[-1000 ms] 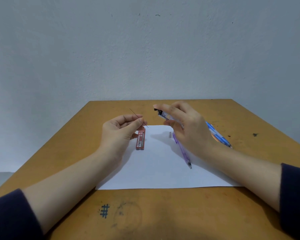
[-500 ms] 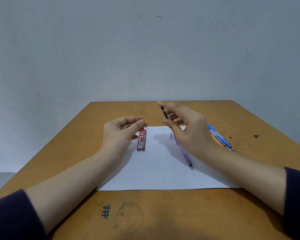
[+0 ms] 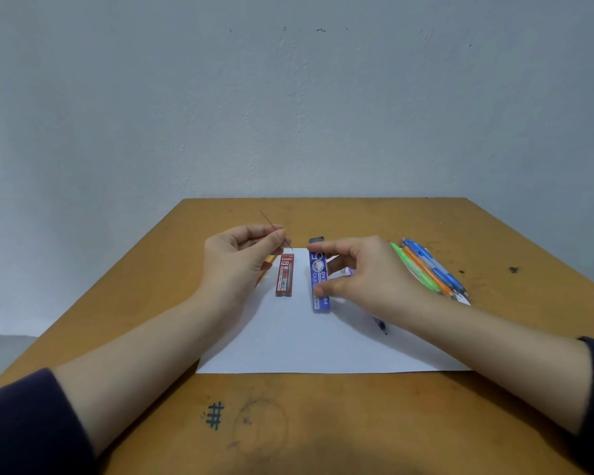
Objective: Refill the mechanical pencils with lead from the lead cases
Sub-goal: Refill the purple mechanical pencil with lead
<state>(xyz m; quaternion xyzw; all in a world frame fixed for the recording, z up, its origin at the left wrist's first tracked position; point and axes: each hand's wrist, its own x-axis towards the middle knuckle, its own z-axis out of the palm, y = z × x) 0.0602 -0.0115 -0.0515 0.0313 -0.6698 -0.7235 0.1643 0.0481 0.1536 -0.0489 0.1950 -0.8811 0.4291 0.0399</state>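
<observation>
Fingers (image 3: 254,232) of the left hand (image 3: 240,262) are pinching a single lead (image 3: 267,219) above the desk (image 3: 323,423), toward its far edge. The right hand (image 3: 367,275) is gripping the blue lead case (image 3: 319,279) between forefinger and thumb as it is lying on the paper (image 3: 306,337), just beside the red lead case (image 3: 284,275). I am judging the lead the weak point: a tighter pinch or a knock against either case could be snapping it. Its long axis is running diagonally, free end pointing toward the far left corner; the blue case is lying near-to-far, dark cap toward the far edge. Mechanical pencils (image 3: 429,269) are lying near the right edge
</observation>
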